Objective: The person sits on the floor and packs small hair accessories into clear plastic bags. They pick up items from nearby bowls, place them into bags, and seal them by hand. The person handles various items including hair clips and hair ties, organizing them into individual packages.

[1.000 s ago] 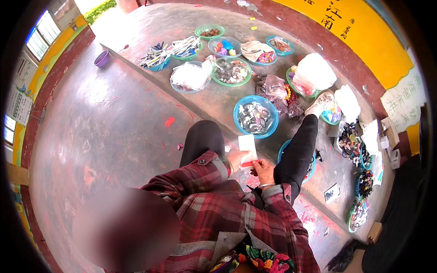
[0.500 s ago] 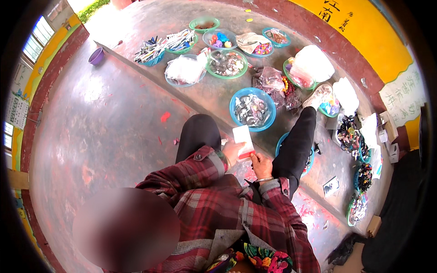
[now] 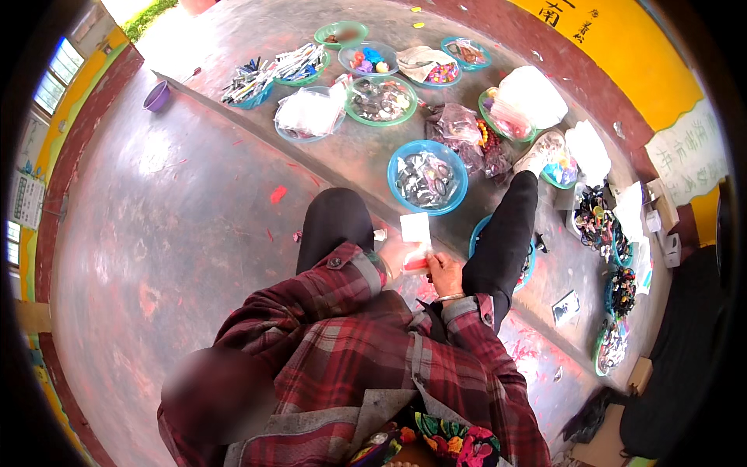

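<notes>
Over my lap, my left hand (image 3: 397, 258) is closed around the side of a small flat white piece (image 3: 415, 227), which looks like a card or packet. Its lower end is red (image 3: 417, 264). At that red end, the fingers of my right hand (image 3: 446, 275) pinch the edge, thumb on top. Just past the white piece stands a blue basin (image 3: 429, 180) of small packets, some with dark round things in them. A second blue basin (image 3: 477, 233) is partly hidden behind my right leg. What lies under my left fingers does not show.
Several basins stand on the floor ahead, among them a green basin (image 3: 380, 118) of small goods and one with pens (image 3: 299, 62). Crumpled plastic bags (image 3: 457, 128) lie nearby. To the right are containers of dark loops (image 3: 596, 224). A purple basin (image 3: 156, 96) stands far left.
The view has shifted slightly, so the basins sit a little higher and further left. Both hands stay on the white piece, and less of its red end shows.
</notes>
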The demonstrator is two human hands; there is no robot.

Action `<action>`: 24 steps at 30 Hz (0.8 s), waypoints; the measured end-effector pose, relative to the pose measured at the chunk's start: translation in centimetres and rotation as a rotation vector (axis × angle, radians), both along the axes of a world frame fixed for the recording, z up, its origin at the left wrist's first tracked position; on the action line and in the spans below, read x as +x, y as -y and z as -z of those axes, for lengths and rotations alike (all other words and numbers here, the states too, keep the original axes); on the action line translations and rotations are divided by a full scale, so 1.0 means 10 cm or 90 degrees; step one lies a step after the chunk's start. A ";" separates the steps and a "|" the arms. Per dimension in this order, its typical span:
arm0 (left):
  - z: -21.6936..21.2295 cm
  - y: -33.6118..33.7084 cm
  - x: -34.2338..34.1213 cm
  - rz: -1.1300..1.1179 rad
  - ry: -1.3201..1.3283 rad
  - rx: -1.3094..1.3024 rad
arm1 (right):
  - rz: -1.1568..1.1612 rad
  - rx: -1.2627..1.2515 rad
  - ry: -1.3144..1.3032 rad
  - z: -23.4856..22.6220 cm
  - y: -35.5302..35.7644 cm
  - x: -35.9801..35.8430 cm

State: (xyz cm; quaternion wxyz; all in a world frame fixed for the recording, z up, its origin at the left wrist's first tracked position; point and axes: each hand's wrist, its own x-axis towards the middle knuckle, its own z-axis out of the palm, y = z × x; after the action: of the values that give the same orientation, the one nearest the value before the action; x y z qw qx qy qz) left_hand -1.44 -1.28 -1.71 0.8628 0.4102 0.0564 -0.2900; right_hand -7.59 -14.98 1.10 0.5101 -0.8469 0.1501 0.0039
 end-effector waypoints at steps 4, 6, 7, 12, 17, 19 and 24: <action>-0.04 0.01 0.00 0.000 0.019 0.024 | -0.013 -0.048 0.006 0.07 0.04 0.01; -0.10 0.02 -0.01 0.007 -0.017 0.033 | -0.010 -0.107 0.053 0.15 0.06 0.00; -0.14 0.01 -0.01 0.010 -0.036 0.038 | -0.003 -0.125 0.081 0.15 0.05 0.00; -0.22 0.00 -0.05 0.021 -0.030 0.055 | -0.010 -0.127 0.033 0.08 0.05 -0.02; -0.12 -0.02 0.04 -0.004 0.031 0.018 | -0.032 -0.306 0.200 0.14 0.03 0.06; -0.17 -0.09 0.06 0.061 0.040 0.039 | -0.026 -0.240 0.209 0.07 0.01 0.05; -0.15 -0.01 0.00 0.024 -0.021 0.032 | 0.012 -0.101 0.099 0.02 0.03 -0.01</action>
State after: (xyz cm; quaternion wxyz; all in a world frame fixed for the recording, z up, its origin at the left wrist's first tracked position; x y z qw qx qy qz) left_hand -1.41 -1.14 -0.21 0.8454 0.4281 0.0702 -0.3116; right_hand -7.73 -15.29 0.93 0.4513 -0.8810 0.1182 -0.0785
